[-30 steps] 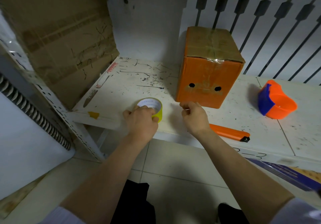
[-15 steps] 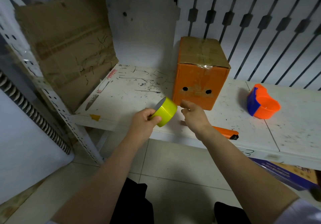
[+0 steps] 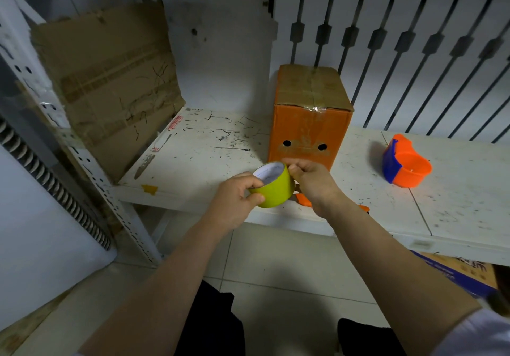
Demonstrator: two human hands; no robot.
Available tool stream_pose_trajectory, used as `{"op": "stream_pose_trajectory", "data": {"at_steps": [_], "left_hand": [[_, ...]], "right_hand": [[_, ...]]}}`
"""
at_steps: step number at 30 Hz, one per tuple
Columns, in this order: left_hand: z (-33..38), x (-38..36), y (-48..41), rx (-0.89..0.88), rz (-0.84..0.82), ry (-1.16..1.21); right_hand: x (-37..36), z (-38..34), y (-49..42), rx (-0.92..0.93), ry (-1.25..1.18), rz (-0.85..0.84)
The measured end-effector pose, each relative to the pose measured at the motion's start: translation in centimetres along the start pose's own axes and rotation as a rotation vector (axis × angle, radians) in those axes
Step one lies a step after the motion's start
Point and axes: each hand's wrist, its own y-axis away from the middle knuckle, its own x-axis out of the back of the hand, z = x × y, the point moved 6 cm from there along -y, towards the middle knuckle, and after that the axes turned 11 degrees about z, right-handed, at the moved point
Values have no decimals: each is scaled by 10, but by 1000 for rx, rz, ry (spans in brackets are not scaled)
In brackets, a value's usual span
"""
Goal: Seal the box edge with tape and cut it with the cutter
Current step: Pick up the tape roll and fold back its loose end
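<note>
A left hand (image 3: pixel 234 198) gripped a yellow-green tape roll (image 3: pixel 273 187) just above the white shelf (image 3: pixel 198 159) while right-hand fingertips (image 3: pixel 293 168) pinched at its edge — the orange box (image 3: pixel 309 132) behind awaited fresh tape, the orange cutter (image 3: pixel 303 200) lay mostly hidden, unused

- One yellow-green roll of tape (image 3: pixel 276 188), up off the shelf.
- One orange cardboard box (image 3: pixel 310 123), two round holes in its front.
- One orange utility cutter (image 3: pixel 303 200), mostly hidden.
- One orange-and-blue plastic tape dispenser (image 3: pixel 405 164).
- One flat brown cardboard sheet (image 3: pixel 110 79).
- Two bare hands: left hand (image 3: pixel 234 201), right hand (image 3: pixel 311 181).
</note>
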Motion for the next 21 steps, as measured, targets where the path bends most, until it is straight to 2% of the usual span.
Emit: {"op": "stream_pose_trajectory", "data": {"at_steps": [11,21], "left_hand": [[3,-2,3,18,-16,14],[6,-5,8,44,11,9]], "right_hand": [[14,1,-6,40,-60,98],[10,-9,-2,240,167,108]]}}
